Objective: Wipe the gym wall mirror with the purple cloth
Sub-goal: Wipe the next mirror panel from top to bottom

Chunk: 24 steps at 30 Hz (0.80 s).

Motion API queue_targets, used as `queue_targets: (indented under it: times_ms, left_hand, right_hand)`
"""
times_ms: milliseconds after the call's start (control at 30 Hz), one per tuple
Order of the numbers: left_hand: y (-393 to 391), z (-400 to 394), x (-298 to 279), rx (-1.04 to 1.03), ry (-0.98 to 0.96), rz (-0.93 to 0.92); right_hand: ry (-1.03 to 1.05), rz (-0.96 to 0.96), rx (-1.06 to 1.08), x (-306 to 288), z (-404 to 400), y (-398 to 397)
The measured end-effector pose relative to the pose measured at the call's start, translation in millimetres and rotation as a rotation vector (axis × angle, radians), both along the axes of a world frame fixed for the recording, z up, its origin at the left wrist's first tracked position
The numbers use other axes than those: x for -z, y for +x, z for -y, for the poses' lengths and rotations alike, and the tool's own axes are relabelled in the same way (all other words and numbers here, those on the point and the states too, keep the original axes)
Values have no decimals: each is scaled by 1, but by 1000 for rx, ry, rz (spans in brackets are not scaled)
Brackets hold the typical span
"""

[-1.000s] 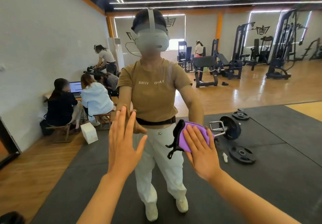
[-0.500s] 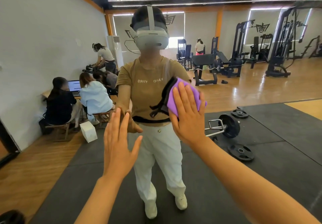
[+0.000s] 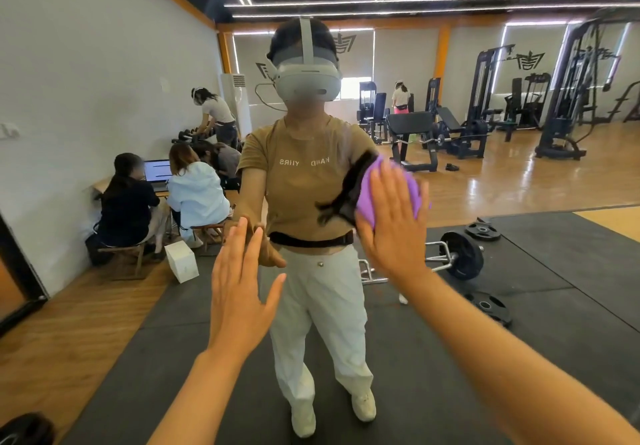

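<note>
Right hand [image 3: 391,223] is flat on the gym wall mirror [image 3: 104,64], fingers straight & spread, pressing the purple cloth [image 3: 367,199] against the glass. Cloth sits under the palm & fingers; purple shows past the fingertips at top, at the right edge & down the left side of the hand. A dark edge w/ a loose strap, seemingly the cloth's mirror image, sticks out to the left of it. Left hand [image 3: 242,292] is also flat on the glass, lower & to the left, fingers straight, thumb out, holding nothing. The 2 hands are apart, w/ bare mirror between; cloth touches only the right one.

In the reflection: the person in a tan T-shirt [image 3: 298,181], white trousers & a white headset [image 3: 306,81], standing on a dark floor mat [image 3: 519,358]. A barbell [image 3: 460,254] w/ plates lies on the mat just right of the right forearm. Seated people w/ a laptop [image 3: 157,171] at left by the white wall; weight machines [image 3: 561,98] at back right on wood floor.
</note>
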<state>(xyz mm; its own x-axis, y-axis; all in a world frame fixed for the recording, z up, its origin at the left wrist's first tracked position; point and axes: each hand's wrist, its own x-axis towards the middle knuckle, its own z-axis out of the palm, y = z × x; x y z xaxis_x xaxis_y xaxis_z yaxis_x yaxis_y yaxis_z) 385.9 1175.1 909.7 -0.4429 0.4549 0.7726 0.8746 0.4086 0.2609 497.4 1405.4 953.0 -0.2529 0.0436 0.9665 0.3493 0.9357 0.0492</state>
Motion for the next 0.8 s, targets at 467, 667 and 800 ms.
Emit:
queue_targets:
  times_ms: [467,667,800]
  left_hand:
    - [-14,2,2,-78,76,-81]
    - [-23,11,7,-135,111,-36]
    - [-28,17,9,-125,141,-18]
  right_hand:
    - [442,439,49,118,14,-4]
    - [567,606,-16,88,-2,9]
    - [287,201,-29,-1,-12,-1]
